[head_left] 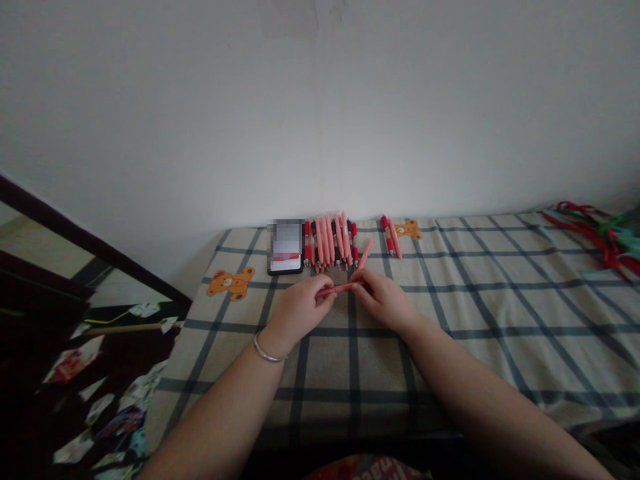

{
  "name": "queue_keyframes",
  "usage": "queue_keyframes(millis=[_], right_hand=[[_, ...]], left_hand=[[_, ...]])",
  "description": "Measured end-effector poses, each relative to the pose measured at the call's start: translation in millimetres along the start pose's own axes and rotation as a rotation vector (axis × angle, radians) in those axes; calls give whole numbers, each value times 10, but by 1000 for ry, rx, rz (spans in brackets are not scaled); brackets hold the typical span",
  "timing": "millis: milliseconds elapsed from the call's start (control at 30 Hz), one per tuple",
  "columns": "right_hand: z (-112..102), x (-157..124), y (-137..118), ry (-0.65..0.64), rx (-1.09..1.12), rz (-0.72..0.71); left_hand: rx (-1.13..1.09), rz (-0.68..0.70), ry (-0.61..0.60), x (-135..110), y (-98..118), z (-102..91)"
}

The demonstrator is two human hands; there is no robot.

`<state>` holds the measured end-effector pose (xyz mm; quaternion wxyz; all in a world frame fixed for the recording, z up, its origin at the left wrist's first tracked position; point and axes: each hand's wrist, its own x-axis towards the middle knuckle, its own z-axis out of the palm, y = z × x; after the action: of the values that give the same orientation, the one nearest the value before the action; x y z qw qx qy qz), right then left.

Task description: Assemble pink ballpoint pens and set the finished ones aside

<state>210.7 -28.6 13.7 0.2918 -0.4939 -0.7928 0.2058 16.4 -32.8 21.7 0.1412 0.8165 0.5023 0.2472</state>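
My left hand [299, 308] and my right hand [383, 298] meet over a checked cloth [450, 313], both pinched on one pink pen [341, 288] lying level between them. The right hand also grips a second pink pen [365, 253] that sticks up and away from its fingers. Just beyond the hands lies a row of several pink and red pens [331, 243], side by side. Two more pens [391, 237] lie apart to the right of that row. A silver bangle [267, 353] sits on my left wrist.
A phone [286, 247] lies left of the pen row. Orange bear prints [231, 282] mark the cloth. Red and green ribbons [603, 239] are heaped at the far right. A white wall stands behind. Paper scraps [95, 400] litter the dark floor at the left.
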Motion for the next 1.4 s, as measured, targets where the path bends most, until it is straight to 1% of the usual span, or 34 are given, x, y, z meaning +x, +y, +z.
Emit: queue_keyframes(millis=[100,233,367,667,1133,1267,1400], right_hand=[[9,-11,18,39,48,-24],[29,-9,51,64,44,-67],[41,3,62,79,51,-61],[22,16,47,56,52,-12],[7,38,52,-49,-6,46],[7,39,52,-46,-6,58],[10,25,54,-8,50,36]], left_hand=[[10,-13,-4,1,-12,7],[20,-27,-1,2,-22,18],[10,-28,5,5,-23,18],[-18,-16,7,3,-19,26],[-23,-8,-13,0,-12,31],[-10,-10,-14,0,-7,26],[-12,-14,-6,4,-11,21]])
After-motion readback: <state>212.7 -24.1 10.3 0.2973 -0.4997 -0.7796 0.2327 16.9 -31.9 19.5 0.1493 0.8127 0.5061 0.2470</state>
